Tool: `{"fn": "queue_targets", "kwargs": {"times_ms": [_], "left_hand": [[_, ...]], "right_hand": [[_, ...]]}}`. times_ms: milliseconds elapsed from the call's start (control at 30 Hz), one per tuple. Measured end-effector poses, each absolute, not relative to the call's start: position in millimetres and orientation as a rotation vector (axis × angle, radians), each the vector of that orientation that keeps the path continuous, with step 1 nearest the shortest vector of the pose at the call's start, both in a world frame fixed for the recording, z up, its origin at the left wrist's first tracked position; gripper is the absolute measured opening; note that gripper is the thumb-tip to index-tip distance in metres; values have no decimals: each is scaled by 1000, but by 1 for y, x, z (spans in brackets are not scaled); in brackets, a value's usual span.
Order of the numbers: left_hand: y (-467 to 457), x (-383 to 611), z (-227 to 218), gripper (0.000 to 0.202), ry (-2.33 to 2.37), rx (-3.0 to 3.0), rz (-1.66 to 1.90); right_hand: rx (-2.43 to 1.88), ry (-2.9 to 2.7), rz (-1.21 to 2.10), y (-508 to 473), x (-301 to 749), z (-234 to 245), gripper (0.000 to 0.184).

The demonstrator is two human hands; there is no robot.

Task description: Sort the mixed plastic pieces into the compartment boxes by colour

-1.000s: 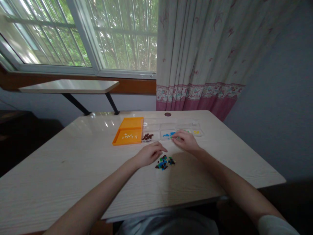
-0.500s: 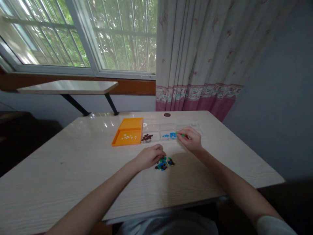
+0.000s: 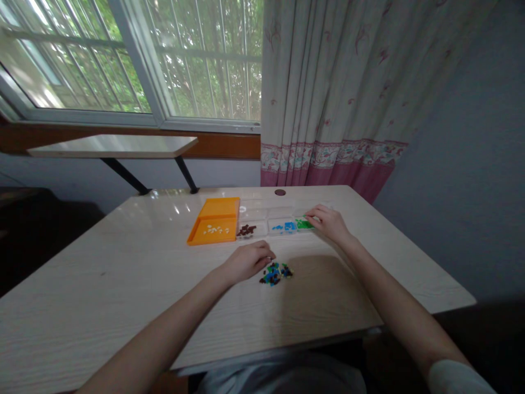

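My right hand [image 3: 328, 221] is over the clear divided box [image 3: 280, 212], its fingers pinched beside the small green pieces [image 3: 303, 224] in a front compartment. Whatever is between those fingertips is too small to make out. Just left of that compartment lie small blue pieces [image 3: 289, 226], and farther left, dark brown pieces [image 3: 246, 230]. My left hand [image 3: 249, 261] is closed, fingertips bent down at the upper left edge of a mixed pile [image 3: 272, 275] of blue, green, dark and yellowish pieces. Its fingers hide what they may hold.
An open orange case [image 3: 221, 206] with small whitish pieces [image 3: 216, 230] stands left of the clear box. Behind are a raised shelf [image 3: 118, 145] on black brackets and a round table hole [image 3: 280, 192]. A curtain [image 3: 332, 158] hangs beyond the table's back edge.
My right hand has moved right and slightly up, uncovering the green pieces in their compartment. The green piece seen at its fingertips no longer shows clearly. My left hand has shifted slightly left.
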State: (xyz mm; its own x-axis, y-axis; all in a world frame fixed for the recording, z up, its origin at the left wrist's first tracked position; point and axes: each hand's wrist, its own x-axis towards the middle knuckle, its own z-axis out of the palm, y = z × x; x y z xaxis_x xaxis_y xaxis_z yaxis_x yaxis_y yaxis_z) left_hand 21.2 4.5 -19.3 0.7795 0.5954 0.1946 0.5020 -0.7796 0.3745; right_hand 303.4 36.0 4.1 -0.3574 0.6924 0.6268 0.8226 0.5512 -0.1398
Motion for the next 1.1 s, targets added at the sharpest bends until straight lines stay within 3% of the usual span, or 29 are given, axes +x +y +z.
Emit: {"fn": "queue_targets", "kwargs": {"times_ms": [433,800,1100], "left_hand": [[11,16,-20,18,853,2624,441],[7,20,-18,14,897,2577,626],[3,27,-12,17,952,2454,902]], "right_hand": [[-1535,-2212,-183,50,320,-10,22],[-1060,-2390,101,16,249,-17,19],[-1044,-2379,212,0,224,-22,18]]}}
